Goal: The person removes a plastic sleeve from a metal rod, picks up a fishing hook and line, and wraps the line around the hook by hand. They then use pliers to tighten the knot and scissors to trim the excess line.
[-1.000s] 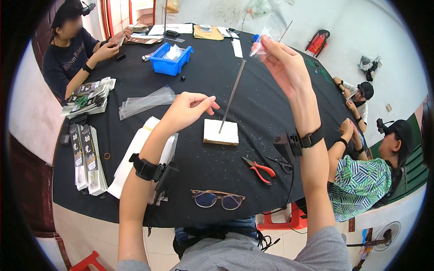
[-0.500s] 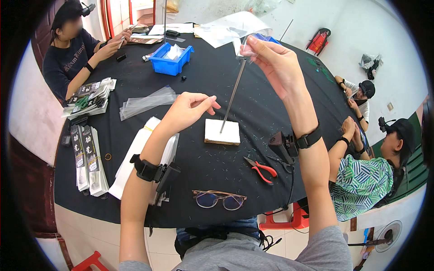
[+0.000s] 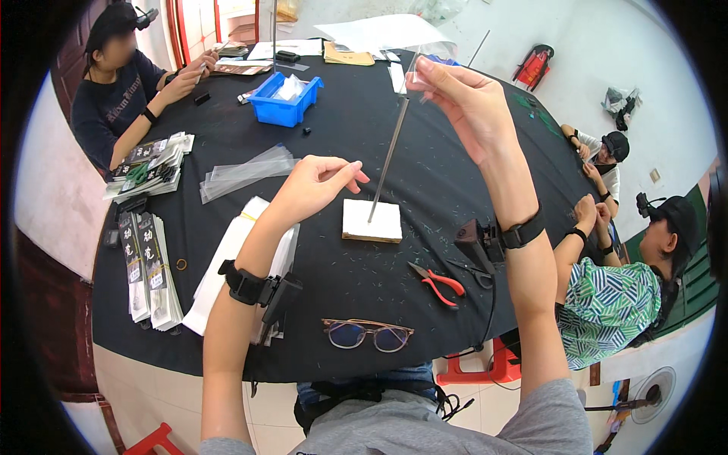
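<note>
Raised at the far middle, my right hand (image 3: 472,102) pinches a small clear plastic piece (image 3: 412,77) between thumb and fingers, close above the tip of a thin metal rod (image 3: 390,155). That rod stands slightly tilted in a white block (image 3: 371,221) on the black-covered table. Left of the rod hovers my left hand (image 3: 315,188), its thumb and fingers drawn together; anything between them is too fine to make out. A white stack of long sleeves (image 3: 226,273) lies partly under my left forearm.
Red-handled pliers (image 3: 436,284), scissors (image 3: 474,274) and glasses (image 3: 368,335) lie on the near side. Clear plastic strips (image 3: 246,174), a blue bin (image 3: 284,108) and banded printed packets (image 3: 148,265) are to the left. Co-workers sit at both sides.
The clear plastic in my right hand has turned and shows narrower, still near the rod's tip. My left hand has hardly moved.
</note>
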Tool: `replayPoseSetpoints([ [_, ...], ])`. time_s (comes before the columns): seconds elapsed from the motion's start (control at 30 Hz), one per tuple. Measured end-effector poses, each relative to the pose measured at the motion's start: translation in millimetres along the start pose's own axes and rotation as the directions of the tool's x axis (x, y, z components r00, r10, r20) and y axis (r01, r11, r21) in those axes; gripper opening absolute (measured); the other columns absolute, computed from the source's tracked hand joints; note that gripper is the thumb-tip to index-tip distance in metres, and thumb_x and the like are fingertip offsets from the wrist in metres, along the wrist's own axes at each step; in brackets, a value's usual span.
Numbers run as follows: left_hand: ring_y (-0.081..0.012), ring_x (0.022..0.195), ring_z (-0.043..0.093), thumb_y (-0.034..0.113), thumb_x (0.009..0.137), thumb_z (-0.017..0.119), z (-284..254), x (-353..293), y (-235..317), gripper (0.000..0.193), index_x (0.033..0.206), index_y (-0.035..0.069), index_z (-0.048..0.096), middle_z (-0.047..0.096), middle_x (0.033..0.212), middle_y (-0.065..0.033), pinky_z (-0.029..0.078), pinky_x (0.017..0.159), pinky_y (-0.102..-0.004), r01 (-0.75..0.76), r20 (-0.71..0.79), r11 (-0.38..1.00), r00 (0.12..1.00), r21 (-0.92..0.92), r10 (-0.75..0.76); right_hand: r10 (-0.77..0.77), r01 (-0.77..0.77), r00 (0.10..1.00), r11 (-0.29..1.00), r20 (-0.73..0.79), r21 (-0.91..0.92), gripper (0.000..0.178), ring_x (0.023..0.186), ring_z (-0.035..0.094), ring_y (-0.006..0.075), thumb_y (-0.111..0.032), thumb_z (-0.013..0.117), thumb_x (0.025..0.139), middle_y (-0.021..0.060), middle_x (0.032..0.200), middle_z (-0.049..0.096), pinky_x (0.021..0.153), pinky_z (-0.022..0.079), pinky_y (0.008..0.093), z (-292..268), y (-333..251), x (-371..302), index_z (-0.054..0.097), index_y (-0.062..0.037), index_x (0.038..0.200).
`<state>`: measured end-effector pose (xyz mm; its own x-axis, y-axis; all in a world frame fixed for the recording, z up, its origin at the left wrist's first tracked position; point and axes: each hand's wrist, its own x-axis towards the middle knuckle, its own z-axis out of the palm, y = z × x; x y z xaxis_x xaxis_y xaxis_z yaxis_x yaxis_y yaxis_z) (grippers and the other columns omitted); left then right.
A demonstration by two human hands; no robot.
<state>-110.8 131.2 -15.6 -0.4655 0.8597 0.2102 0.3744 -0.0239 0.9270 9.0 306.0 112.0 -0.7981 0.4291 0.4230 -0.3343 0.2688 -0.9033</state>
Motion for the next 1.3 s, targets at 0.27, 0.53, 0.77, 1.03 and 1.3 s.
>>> replayPoseSetpoints([
  [0.27, -0.0075, 0.078, 0.056, 0.032, 0.098, 0.054, 0.0, 0.8, -2.2, 0.035, 0.095, 0.002, 0.073, 0.07, 0.081, -0.0038, 0.044, 0.073, -0.0257, 0.009, 0.0, 1.0, 1.0, -0.015, -0.009, -0.009, 0.009, 1.0, 1.0, -0.007, -0.006, 0.029, 0.083, 0.068, 0.0128, -0.026, 0.077, 0.084, 0.0098, 0.087, 0.073, 0.073, 0.048, 0.0218, 1.5, -0.6, 0.6, 0.074, 0.0008, 0.095],
  [0.53, -0.0074, 0.077, 0.056, 0.031, 0.098, 0.054, -0.1, 2.4, -5.5, 0.035, 0.093, 0.002, 0.073, 0.07, 0.081, -0.0036, 0.043, 0.073, -0.0252, -0.014, 0.004, 1.0, 1.0, -0.01, 0.015, -0.033, 0.034, 0.999, 0.999, -0.014, 0.017, 0.033, 0.084, 0.069, 0.014, -0.029, 0.076, 0.084, 0.0112, 0.088, 0.073, 0.074, 0.049, 0.0228, 7.3, 0.8, 0.1, 0.073, 0.0005, 0.098],
  [0.77, -0.0036, 0.067, 0.047, 0.032, 0.098, 0.054, 0.6, 1.8, -3.2, 0.035, 0.094, 0.003, 0.074, 0.069, 0.078, -0.0013, 0.037, 0.06, -0.0234, -0.023, -0.004, 1.0, 1.0, -0.015, 0.023, -0.02, 0.02, 1.0, 0.994, -0.006, -0.103, 0.034, 0.084, 0.07, 0.015, -0.03, 0.075, 0.085, 0.0122, 0.088, 0.073, 0.074, 0.05, 0.0237, 4.5, 1.7, 2.0, 0.073, 0.0005, 0.099],
  [1.03, -0.0035, 0.067, 0.048, 0.031, 0.098, 0.054, 1.7, 2.0, -5.4, 0.034, 0.095, 0.004, 0.074, 0.069, 0.078, -0.0012, 0.037, 0.06, -0.0232, -0.018, -0.004, 1.0, 1.0, -0.015, 0.018, -0.035, 0.035, 0.999, 0.999, -0.017, -0.01, 0.031, 0.082, 0.07, 0.0139, -0.029, 0.075, 0.085, 0.0117, 0.088, 0.073, 0.074, 0.049, 0.023, 2.4, -2.3, 1.2, 0.074, -0.0002, 0.095],
  [1.3, -0.0046, 0.069, 0.049, 0.031, 0.098, 0.054, 1.2, 1.4, -4.3, 0.034, 0.094, 0.004, 0.074, 0.069, 0.078, -0.0014, 0.039, 0.063, -0.0236, -0.003, 0.005, 1.0, 1.0, -0.017, 0.003, -0.022, 0.021, 1.0, 0.998, -0.011, -0.053, 0.032, 0.082, 0.069, 0.0131, -0.03, 0.077, 0.083, 0.0101, 0.086, 0.073, 0.073, 0.049, 0.023, 5.2, 1.6, 0.3, 0.074, -0.0011, 0.094],
])
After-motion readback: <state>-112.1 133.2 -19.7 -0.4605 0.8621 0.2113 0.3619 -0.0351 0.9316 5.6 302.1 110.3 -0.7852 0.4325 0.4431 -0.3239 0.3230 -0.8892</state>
